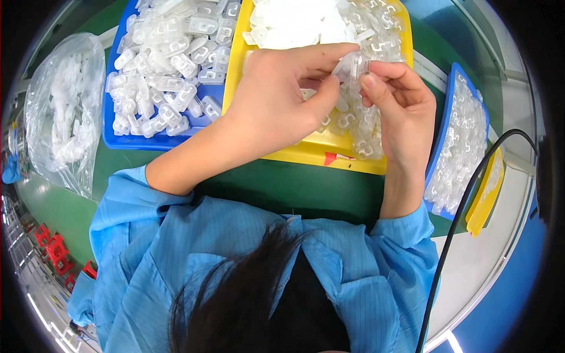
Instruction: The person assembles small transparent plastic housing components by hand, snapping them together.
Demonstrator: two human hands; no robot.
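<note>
Above the yellow tray (294, 154), both my hands meet on a small clear plastic part (351, 66). My left hand (288, 88) pinches its left side between thumb and index finger. From the right, my right hand (403, 103) grips the other side with thumb and forefinger; whether it is one piece or two pressed together I cannot tell. Under my hands the tray holds white pieces (288, 23) at the back and many clear plastic parts (368, 138) on its right side. My left hand covers part of the tray.
Left of it, a blue tray (159, 141) is heaped with translucent plastic cases (168, 76). A clear bag (62, 112) of white pieces lies farther left. At the right stand a blue tray (450, 82) of clear parts and a yellow tray (479, 206). A black cable (456, 217) arcs down the right side.
</note>
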